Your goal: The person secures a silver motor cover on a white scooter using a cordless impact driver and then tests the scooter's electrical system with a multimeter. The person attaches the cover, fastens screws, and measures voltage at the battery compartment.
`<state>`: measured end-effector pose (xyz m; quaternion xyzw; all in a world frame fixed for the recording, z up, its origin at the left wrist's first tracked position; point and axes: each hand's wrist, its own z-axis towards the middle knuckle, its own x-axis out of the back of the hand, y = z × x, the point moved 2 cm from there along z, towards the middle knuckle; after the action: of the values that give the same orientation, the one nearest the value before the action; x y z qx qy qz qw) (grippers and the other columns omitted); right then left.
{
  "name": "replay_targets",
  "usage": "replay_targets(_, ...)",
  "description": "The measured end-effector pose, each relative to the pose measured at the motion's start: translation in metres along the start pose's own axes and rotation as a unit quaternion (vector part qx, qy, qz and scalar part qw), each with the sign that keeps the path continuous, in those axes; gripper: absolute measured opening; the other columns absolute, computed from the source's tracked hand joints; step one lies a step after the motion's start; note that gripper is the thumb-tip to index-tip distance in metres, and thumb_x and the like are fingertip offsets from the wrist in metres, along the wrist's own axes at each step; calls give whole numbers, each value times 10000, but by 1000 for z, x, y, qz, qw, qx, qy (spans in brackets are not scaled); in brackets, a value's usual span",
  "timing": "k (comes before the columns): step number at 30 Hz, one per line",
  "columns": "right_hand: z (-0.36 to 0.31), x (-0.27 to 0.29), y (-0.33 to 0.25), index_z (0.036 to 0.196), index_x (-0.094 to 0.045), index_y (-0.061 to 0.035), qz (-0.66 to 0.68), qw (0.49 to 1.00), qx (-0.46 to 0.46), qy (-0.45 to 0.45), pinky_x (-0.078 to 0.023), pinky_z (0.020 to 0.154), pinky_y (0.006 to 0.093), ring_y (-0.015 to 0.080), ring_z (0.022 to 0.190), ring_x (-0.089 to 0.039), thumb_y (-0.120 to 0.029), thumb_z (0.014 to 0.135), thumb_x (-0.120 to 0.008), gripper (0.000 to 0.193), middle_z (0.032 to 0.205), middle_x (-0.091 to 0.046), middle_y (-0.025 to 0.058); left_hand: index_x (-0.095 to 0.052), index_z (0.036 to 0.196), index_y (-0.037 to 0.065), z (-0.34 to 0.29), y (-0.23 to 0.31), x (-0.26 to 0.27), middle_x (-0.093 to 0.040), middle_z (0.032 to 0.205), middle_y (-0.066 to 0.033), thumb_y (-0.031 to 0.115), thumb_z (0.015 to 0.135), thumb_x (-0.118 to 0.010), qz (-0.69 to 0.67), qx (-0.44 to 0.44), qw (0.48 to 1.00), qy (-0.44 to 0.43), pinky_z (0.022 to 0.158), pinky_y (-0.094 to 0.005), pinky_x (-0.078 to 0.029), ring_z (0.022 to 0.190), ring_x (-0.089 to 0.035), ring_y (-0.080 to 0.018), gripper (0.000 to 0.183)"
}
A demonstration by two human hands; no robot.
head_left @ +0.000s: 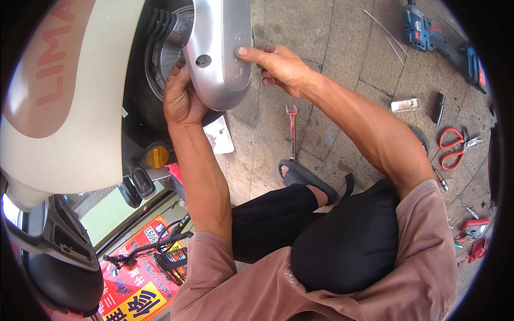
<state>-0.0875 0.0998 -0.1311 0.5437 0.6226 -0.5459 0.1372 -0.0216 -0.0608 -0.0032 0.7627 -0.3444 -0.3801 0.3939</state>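
A smooth silver cover (222,85) with a rounded end and a round hole stands beside the scooter's wheel (155,59). My left hand (183,99) is closed on its left edge, and the fingertips disappear between cover and wheel. On the opposite edge, my right hand (281,69) presses its thumb against the cover's face, its other fingers curled by the rim. Whether fasteners hold the cover cannot be seen. The scooter's cream body panel (101,91) rises at the left, with a black ribbed rubber boot (160,21) above the wheel.
On the paving lie a red-handled wrench (292,134), a blue cordless power tool (420,29), red-handled scissors (452,150), a small white box (405,105), a black cylinder (439,108) and a red meter (475,229). An orange reflector (157,157) and a red sign (144,278) are at lower left.
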Motion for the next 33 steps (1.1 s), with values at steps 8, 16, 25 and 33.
replay_targets(8,-2,-3,-1,1149,-530,155,-12,1000,0,12,-422,607,244,149,806,-546,-589,666,-771,919,968,-624,144,-541,1240,-44,-3,3,-8,-620,1203,-137,55,867,-648,-13,29,999,34,1016,-385,-454,1118,-593,-251,401)
replay_targets(16,-2,-1,-2,1134,-552,154,-13,1000,-1,8,-419,599,246,135,762,-522,-595,674,-764,904,955,-627,136,-557,1202,-49,-6,3,-13,-638,1164,-137,84,905,-609,24,30,998,43,971,-357,-477,1078,-614,-224,330)
replay_targets(25,-2,2,-5,1155,-522,198,-81,996,4,41,-501,728,335,280,962,-609,-596,677,-764,958,1074,-608,266,-566,1165,-50,-26,3,-26,-645,1139,-154,127,928,-598,120,-6,985,122,927,-398,-507,1048,-629,-253,298)
replay_targets(33,1,3,-1,1177,-463,238,-89,994,25,63,-516,826,388,374,1033,-604,-565,689,-775,989,1054,-584,336,-597,1095,-63,-26,-1,-39,-661,1074,-143,78,912,-608,224,-12,961,163,895,-376,-525,990,-647,-238,231)
